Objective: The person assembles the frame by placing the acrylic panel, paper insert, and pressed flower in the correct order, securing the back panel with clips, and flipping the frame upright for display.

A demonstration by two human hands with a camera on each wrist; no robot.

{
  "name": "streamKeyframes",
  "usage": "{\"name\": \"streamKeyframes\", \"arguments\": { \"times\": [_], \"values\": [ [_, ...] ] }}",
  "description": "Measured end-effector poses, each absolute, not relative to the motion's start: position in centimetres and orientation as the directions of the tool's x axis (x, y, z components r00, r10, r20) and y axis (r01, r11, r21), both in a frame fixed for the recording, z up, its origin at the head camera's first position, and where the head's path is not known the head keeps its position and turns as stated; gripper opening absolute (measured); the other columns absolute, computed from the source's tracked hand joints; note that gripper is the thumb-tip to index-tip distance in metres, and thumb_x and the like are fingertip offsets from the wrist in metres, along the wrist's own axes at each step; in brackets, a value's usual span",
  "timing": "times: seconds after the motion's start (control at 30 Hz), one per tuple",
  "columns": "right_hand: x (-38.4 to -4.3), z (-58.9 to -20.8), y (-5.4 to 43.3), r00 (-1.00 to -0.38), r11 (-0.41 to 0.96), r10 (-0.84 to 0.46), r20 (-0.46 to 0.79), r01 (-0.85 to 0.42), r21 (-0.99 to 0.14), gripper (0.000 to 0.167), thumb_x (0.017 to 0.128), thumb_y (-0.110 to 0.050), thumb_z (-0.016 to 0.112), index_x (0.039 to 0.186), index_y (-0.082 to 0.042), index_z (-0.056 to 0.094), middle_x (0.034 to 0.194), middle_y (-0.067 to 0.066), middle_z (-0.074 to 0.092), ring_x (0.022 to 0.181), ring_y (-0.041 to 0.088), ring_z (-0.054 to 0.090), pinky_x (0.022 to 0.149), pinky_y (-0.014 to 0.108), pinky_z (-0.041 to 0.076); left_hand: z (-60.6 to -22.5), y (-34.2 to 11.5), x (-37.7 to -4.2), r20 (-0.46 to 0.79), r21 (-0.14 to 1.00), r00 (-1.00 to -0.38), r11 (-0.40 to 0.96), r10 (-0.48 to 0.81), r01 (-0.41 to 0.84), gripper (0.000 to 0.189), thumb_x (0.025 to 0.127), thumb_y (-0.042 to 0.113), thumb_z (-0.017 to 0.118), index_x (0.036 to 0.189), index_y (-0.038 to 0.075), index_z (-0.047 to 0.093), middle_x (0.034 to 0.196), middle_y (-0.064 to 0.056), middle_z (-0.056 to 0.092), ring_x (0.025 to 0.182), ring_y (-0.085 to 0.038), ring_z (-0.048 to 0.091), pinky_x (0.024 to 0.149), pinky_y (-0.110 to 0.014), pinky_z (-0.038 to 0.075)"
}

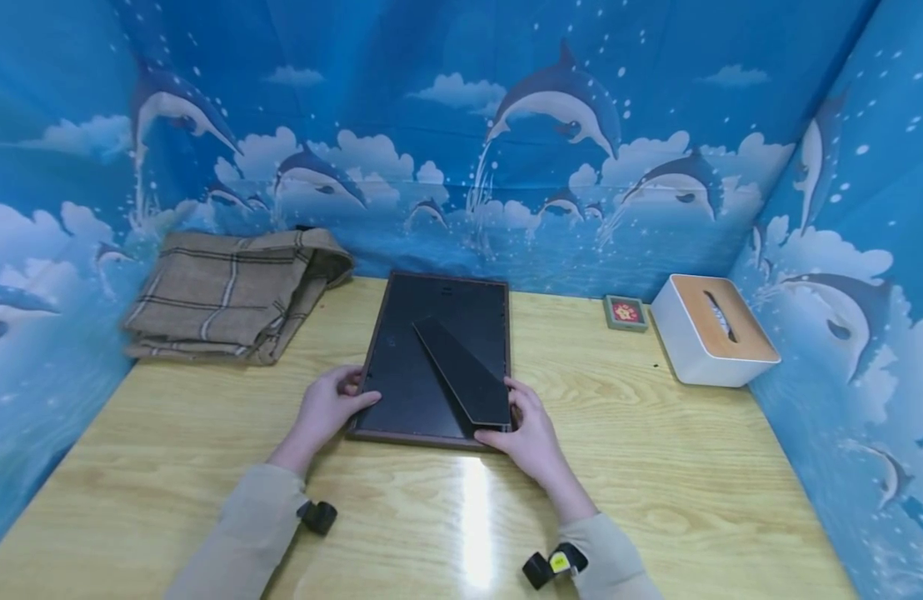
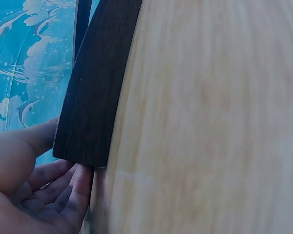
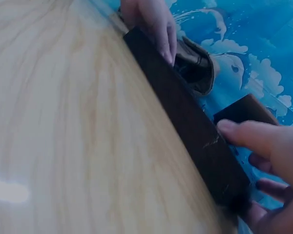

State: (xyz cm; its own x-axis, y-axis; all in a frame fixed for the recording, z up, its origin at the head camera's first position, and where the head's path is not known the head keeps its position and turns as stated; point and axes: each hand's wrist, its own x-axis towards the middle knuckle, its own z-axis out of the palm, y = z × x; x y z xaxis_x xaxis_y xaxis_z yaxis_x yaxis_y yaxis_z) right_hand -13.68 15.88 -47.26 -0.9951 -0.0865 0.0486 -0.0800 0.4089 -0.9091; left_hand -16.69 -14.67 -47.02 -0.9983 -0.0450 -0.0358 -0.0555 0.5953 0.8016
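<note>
A dark picture frame (image 1: pixel 394 350) lies face down in front of me, its black back upward and its easel leg (image 1: pixel 465 375) set at a slant across it. My left hand (image 1: pixel 328 410) grips the left edge near the front corner, thumb on top. At the front right corner, my right hand (image 1: pixel 535 437) holds the frame, its thumb at the front edge and its fingers along the side. The left wrist view shows the frame's brown side (image 2: pixel 95 92) with fingers under its end. In the right wrist view, the front edge (image 3: pixel 185 117) runs between both hands.
A folded brown plaid cloth (image 1: pixel 214 292) lies at the back left of the wooden table (image 1: pixel 401 517). Toward the back right are a small green-rimmed box (image 1: pixel 615 323) with a red top and a white tissue box (image 1: pixel 690 337) with a wooden lid. Dolphin-print curtains (image 1: pixel 431 100) hang behind.
</note>
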Motion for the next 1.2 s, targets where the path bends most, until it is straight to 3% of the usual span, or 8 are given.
{"name": "streamKeyframes", "arguments": {
  "times": [0.33,0.63,0.77,0.9,1.03,1.2],
  "values": [
    [-13.9,-46.4,15.2,-1.0,0.471,-0.007,0.015,-0.017,-0.882,0.045,0.056,-0.005,0.091,0.089,-0.005,0.06,0.144,0.005,0.043,0.134,0.031,0.035,0.111,0.045,0.028,-46.8,-14.7,-16.7,-0.035,0.804,-0.998,0.593,-0.042,-0.053,0.053,0.083,0.022,0.076,0.127,0.0,0.058,0.111,-0.016,0.064,0.089,-0.024,0.059,0.073,-0.037,0.05],
    [-14.1,-46.3,14.9,-1.0,0.516,0.011,0.009,-0.002,-0.857,0.056,0.056,-0.006,0.092,0.096,-0.003,0.053,0.143,0.008,0.043,0.133,0.029,0.036,0.11,0.043,0.03,-47.1,-14.8,-16.7,-0.027,0.802,-0.999,0.595,-0.046,-0.049,0.053,0.082,0.022,0.076,0.126,0.0,0.058,0.109,-0.015,0.064,0.088,-0.024,0.059,0.073,-0.037,0.05],
    [-14.0,-46.3,15.3,-0.998,0.55,-0.061,0.014,-0.045,-0.834,0.071,0.06,-0.01,0.091,0.118,0.001,0.051,0.145,0.013,0.038,0.132,0.032,0.036,0.108,0.046,0.032,-47.1,-14.8,-16.7,-0.029,0.803,-0.999,0.594,-0.04,-0.047,0.053,0.082,0.022,0.076,0.126,-0.001,0.058,0.11,-0.016,0.064,0.089,-0.024,0.059,0.074,-0.038,0.05],
    [-14.3,-45.9,16.9,-0.978,0.477,-0.192,-0.086,-0.017,-0.879,0.089,0.071,-0.004,0.083,0.144,-0.005,0.033,0.146,0.021,0.032,0.129,0.04,0.039,0.1,0.048,0.043,-46.9,-15.0,-16.8,-0.065,0.811,-0.998,0.583,-0.008,-0.058,0.053,0.084,0.022,0.074,0.127,-0.004,0.056,0.111,-0.018,0.063,0.092,-0.027,0.059,0.078,-0.04,0.051],
    [-15.4,-45.1,19.2,-0.945,0.369,-0.278,-0.17,0.059,-0.928,0.081,0.082,0.014,0.062,0.15,-0.006,0.022,0.146,0.026,0.031,0.124,0.044,0.043,0.097,0.046,0.046,-46.5,-15.6,-17.4,-0.15,0.842,-0.988,0.527,0.022,-0.116,0.051,0.091,0.023,0.066,0.129,-0.007,0.052,0.116,-0.023,0.06,0.099,-0.031,0.059,0.085,-0.043,0.051],
    [-18.5,-45.1,19.8,-0.966,0.381,-0.178,-0.186,0.107,-0.919,0.054,0.097,-0.002,0.048,0.146,0.003,0.026,0.147,0.023,0.034,0.124,0.038,0.045,0.102,0.044,0.042,-45.8,-15.7,-18.9,-0.251,0.889,-0.968,0.395,-0.006,-0.233,0.051,0.1,0.027,0.05,0.135,-0.01,0.044,0.126,-0.028,0.053,0.108,-0.035,0.058,0.094,-0.042,0.048]
  ]
}}
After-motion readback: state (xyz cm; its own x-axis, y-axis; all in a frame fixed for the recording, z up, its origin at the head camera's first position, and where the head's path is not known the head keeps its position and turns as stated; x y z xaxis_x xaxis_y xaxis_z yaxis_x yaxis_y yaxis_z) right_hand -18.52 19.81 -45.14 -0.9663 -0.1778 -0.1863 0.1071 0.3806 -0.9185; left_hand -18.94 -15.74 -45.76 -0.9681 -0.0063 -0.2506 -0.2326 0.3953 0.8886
